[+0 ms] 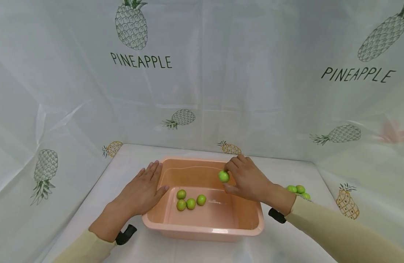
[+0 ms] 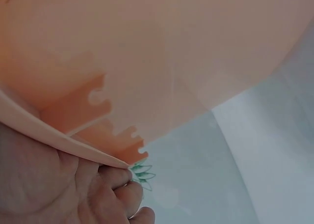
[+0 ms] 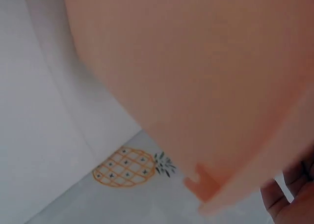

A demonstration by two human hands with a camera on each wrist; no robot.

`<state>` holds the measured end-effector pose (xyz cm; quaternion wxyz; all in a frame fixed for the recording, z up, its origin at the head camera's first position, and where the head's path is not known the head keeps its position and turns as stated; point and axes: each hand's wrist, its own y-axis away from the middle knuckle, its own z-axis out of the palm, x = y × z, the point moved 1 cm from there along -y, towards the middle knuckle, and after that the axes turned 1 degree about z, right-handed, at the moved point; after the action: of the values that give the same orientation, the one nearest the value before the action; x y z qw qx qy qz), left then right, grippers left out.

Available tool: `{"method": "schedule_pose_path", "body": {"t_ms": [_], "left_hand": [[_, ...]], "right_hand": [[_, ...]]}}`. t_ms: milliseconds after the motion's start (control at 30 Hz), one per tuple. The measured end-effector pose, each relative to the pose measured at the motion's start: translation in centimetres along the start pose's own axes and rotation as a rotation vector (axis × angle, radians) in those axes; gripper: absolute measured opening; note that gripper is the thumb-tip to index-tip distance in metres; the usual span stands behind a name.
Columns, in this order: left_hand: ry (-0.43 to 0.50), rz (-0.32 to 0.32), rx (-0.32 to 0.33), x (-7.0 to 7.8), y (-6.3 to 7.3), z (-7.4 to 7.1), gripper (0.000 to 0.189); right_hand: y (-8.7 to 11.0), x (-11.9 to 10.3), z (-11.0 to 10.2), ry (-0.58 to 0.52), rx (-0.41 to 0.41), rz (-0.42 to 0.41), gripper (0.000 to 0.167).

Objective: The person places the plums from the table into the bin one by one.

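Note:
A peach-coloured plastic basin [image 1: 202, 232] stands on the white table in the head view. My right hand [image 1: 246, 179] reaches over its right rim and pinches a round green fruit, like a lime [image 1: 224, 176], between thumb and fingers above the basin's inside. On the basin floor lie several more green fruits [image 1: 190, 203], grouped left of the middle. My left hand [image 1: 141, 191] rests along the left rim, fingers straight and thumb over the edge. In the left wrist view that palm [image 2: 44, 184] lies against the rim [image 2: 64, 143]. The held fruit is hidden in the right wrist view.
To the right of the basin, partly behind the right forearm, several green fruits [image 1: 300, 189] sit on the table [image 1: 281, 164]. A white sheet [image 1: 248, 91] printed with pineapples hangs behind the table's back edge. Black straps [image 1: 125, 234] are on both wrists.

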<state>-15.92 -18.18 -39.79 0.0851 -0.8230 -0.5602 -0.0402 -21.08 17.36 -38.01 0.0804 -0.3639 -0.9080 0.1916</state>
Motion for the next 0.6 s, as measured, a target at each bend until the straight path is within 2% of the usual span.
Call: {"method": "schedule_pose_path", "body": {"t_ms": [233,600], "left_hand": [[0.006,-0.004,-0.003,0.1,0.0,0.0,0.078],[0.018,0.008,-0.004,0.0,0.0,0.0,0.078]], "right_hand": [[-0.2,-0.6,2.0,-0.005,-0.039,0.014,0.032],[-0.2,-0.7,3.0,0.052,-0.061,0.022,0.031]]}}
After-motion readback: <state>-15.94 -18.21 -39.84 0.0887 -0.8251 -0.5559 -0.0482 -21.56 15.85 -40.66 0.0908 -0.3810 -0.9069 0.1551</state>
